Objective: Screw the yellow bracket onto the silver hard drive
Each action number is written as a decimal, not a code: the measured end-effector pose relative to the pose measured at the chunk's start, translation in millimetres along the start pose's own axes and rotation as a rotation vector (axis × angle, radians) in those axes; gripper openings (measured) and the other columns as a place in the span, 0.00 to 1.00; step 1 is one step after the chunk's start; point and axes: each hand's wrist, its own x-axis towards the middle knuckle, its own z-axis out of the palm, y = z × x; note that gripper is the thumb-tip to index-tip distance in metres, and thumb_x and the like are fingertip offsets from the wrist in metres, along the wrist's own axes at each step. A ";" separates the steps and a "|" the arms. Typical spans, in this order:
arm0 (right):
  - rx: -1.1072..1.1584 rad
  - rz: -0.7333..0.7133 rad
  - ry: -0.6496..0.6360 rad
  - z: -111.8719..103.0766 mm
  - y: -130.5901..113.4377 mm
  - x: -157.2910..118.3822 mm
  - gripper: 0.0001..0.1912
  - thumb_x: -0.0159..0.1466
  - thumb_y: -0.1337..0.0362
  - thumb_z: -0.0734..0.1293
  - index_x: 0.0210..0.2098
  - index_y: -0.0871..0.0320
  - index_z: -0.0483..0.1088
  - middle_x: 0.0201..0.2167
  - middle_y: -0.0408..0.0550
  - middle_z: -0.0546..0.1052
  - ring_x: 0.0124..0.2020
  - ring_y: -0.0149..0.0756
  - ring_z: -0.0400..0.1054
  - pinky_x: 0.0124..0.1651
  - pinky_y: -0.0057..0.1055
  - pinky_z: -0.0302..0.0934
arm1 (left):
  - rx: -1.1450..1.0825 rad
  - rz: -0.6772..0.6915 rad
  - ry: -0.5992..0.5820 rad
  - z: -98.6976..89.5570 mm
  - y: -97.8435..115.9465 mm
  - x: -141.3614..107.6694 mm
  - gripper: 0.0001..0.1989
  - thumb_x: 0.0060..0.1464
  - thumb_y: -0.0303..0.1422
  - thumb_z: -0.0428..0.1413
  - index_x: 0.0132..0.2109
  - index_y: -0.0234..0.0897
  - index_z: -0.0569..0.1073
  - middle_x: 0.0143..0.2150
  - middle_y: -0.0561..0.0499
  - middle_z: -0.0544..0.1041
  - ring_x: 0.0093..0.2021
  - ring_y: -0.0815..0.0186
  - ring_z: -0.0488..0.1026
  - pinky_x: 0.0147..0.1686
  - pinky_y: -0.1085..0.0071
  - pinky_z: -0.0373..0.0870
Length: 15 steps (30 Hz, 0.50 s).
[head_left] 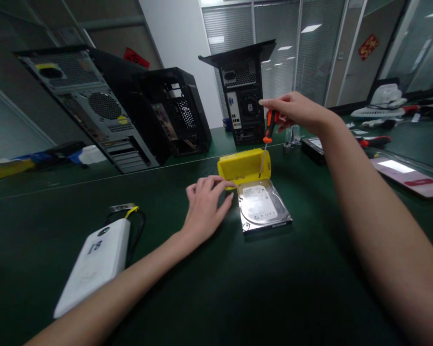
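Observation:
A silver hard drive (260,204) with a white label lies flat on the dark green table. Right behind it is a yellow plastic case (243,166). My right hand (292,110) grips the red and black handle of a screwdriver (270,126), its thumb stretched over the top. The shaft points steeply down, with its tip near the drive's back edge; whether it touches cannot be told. At the left side of the drive, my left hand (205,204) is open, thumb and index finger apart. Its fingertips are close to the corner of drive and case.
Black computer cases stand behind: a large one (130,101) at left, an opened one (178,110) beside it, another (243,96) at centre. A white power bank (95,262) lies front left. Another drive (313,146), red-handled pliers (375,142) and a phone-like slab (407,178) are at right.

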 end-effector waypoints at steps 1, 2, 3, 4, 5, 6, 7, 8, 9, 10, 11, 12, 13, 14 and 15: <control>0.013 0.005 0.027 -2.6 1.4 0.8 0.20 0.61 0.48 0.61 0.24 0.58 0.63 0.17 0.43 0.63 0.24 0.30 0.65 0.34 0.30 0.67 | 0.037 -0.001 0.008 -2.0 -3.7 5.6 0.13 0.59 0.37 0.48 0.49 0.42 0.71 0.50 0.45 0.70 0.51 0.54 0.63 0.50 0.56 0.54; 0.023 0.014 0.048 -5.2 2.9 1.4 0.20 0.60 0.48 0.61 0.24 0.58 0.62 0.18 0.43 0.62 0.24 0.30 0.65 0.34 0.30 0.67 | 0.062 0.010 -0.027 -2.5 -8.1 11.4 0.14 0.60 0.37 0.47 0.49 0.42 0.71 0.47 0.45 0.72 0.48 0.55 0.66 0.48 0.58 0.57; 0.029 0.025 0.061 -7.5 4.5 1.8 0.20 0.60 0.48 0.61 0.24 0.58 0.61 0.18 0.43 0.62 0.25 0.30 0.65 0.34 0.30 0.67 | 0.080 0.018 -0.090 -1.4 -12.9 17.0 0.14 0.60 0.38 0.47 0.49 0.42 0.71 0.44 0.46 0.74 0.43 0.57 0.69 0.45 0.60 0.59; 0.031 0.037 0.066 -9.4 5.8 2.0 0.20 0.60 0.48 0.61 0.24 0.58 0.61 0.19 0.43 0.62 0.24 0.30 0.65 0.34 0.30 0.67 | 0.100 0.005 -0.150 1.1 -17.6 22.1 0.15 0.60 0.39 0.46 0.50 0.42 0.70 0.42 0.47 0.76 0.39 0.58 0.71 0.42 0.62 0.61; 0.028 0.045 0.063 -10.9 6.8 1.9 0.20 0.60 0.47 0.61 0.24 0.58 0.61 0.19 0.44 0.63 0.24 0.29 0.65 0.33 0.29 0.67 | 0.121 -0.021 -0.193 4.9 -21.6 26.4 0.16 0.59 0.39 0.47 0.52 0.42 0.69 0.40 0.46 0.77 0.37 0.58 0.72 0.40 0.64 0.62; 0.023 0.049 0.053 -12.0 7.2 1.6 0.20 0.59 0.47 0.62 0.24 0.59 0.61 0.20 0.44 0.64 0.24 0.29 0.65 0.32 0.29 0.67 | 0.140 -0.044 -0.227 9.5 -24.8 30.0 0.17 0.59 0.39 0.47 0.52 0.42 0.69 0.40 0.45 0.77 0.36 0.58 0.72 0.38 0.65 0.63; 0.016 0.050 0.035 -12.6 7.1 1.1 0.20 0.59 0.48 0.62 0.24 0.59 0.62 0.20 0.44 0.64 0.24 0.28 0.65 0.32 0.28 0.66 | 0.155 -0.064 -0.237 14.6 -26.9 32.8 0.18 0.59 0.39 0.47 0.53 0.41 0.69 0.40 0.44 0.77 0.35 0.57 0.73 0.37 0.65 0.63; 0.008 0.048 0.013 -12.8 6.5 0.5 0.20 0.59 0.48 0.62 0.24 0.59 0.63 0.21 0.45 0.65 0.24 0.28 0.65 0.31 0.28 0.66 | 0.164 -0.078 -0.237 19.8 -28.0 34.9 0.19 0.59 0.39 0.46 0.54 0.41 0.69 0.39 0.43 0.77 0.35 0.56 0.74 0.37 0.64 0.64; 0.000 0.047 -0.009 -12.6 5.3 -0.3 0.20 0.59 0.48 0.62 0.25 0.60 0.63 0.21 0.45 0.66 0.23 0.28 0.65 0.31 0.27 0.66 | 0.170 -0.091 -0.234 24.9 -28.0 36.5 0.19 0.59 0.39 0.46 0.54 0.41 0.69 0.39 0.42 0.78 0.35 0.55 0.74 0.37 0.63 0.65; -0.008 0.047 -0.027 -12.1 3.7 -1.1 0.20 0.59 0.48 0.62 0.25 0.60 0.64 0.21 0.46 0.67 0.23 0.27 0.65 0.30 0.27 0.65 | 0.175 -0.111 -0.229 29.6 -27.2 37.7 0.19 0.59 0.39 0.46 0.54 0.40 0.70 0.39 0.41 0.78 0.36 0.54 0.74 0.37 0.62 0.65; -0.014 0.047 -0.042 -11.4 1.9 -2.1 0.20 0.59 0.48 0.62 0.25 0.60 0.65 0.21 0.46 0.67 0.23 0.27 0.65 0.30 0.27 0.65 | 0.176 -0.126 -0.239 33.7 -25.8 38.6 0.19 0.58 0.38 0.46 0.54 0.40 0.70 0.39 0.41 0.78 0.36 0.54 0.74 0.38 0.62 0.66; -0.020 0.046 -0.054 -10.7 0.1 -3.0 0.20 0.59 0.48 0.62 0.26 0.60 0.65 0.21 0.46 0.68 0.23 0.27 0.64 0.29 0.26 0.65 | 0.178 -0.137 -0.248 37.2 -24.2 39.3 0.18 0.58 0.38 0.46 0.53 0.40 0.70 0.39 0.41 0.78 0.37 0.55 0.75 0.38 0.63 0.67; -0.027 0.043 -0.065 -9.9 -1.6 -3.9 0.20 0.59 0.48 0.62 0.26 0.60 0.66 0.21 0.46 0.68 0.22 0.27 0.64 0.29 0.26 0.64 | 0.182 -0.142 -0.254 40.1 -22.4 39.8 0.18 0.59 0.37 0.46 0.53 0.39 0.71 0.40 0.41 0.78 0.37 0.56 0.75 0.39 0.63 0.67; -0.035 0.039 -0.079 -9.2 -2.9 -4.7 0.20 0.59 0.49 0.62 0.25 0.60 0.66 0.20 0.46 0.68 0.21 0.26 0.63 0.28 0.26 0.64 | 0.190 -0.144 -0.257 42.4 -20.7 40.2 0.18 0.59 0.37 0.46 0.53 0.39 0.71 0.40 0.41 0.78 0.37 0.56 0.75 0.39 0.63 0.68; -0.044 0.036 -0.093 -8.7 -3.9 -5.4 0.19 0.59 0.49 0.62 0.25 0.60 0.66 0.20 0.45 0.67 0.21 0.26 0.62 0.28 0.26 0.63 | 0.198 -0.144 -0.258 44.1 -19.2 40.4 0.19 0.59 0.37 0.45 0.53 0.38 0.70 0.40 0.41 0.78 0.37 0.57 0.75 0.39 0.64 0.68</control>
